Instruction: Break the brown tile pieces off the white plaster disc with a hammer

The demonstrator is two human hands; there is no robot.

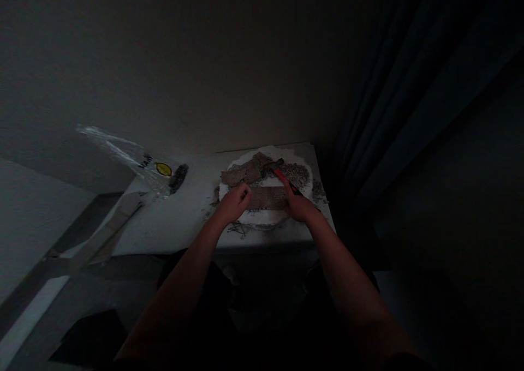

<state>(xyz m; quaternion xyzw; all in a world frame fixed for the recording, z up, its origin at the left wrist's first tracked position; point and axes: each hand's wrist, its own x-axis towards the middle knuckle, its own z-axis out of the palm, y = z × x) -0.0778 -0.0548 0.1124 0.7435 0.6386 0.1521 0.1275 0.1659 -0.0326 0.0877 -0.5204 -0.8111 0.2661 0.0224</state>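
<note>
One plastic bag (135, 158): far left on the worktop (184, 218), yellow label, well apart from both hands.
Left hand (234, 203): fingers curled, resting on the left end of the near slab (268, 197); cannot tell if they pinch anything.
Far slab (243, 172): rough, brown, behind the near one on the white disc (262, 217).
Right hand (301, 207): fingers wrapped round the hammer (282, 175), whose head is over the far slab.
Crumbs (301, 173): far right of the disc.
Progress: judged partway; some rubble made, both slabs mostly whole.
</note>
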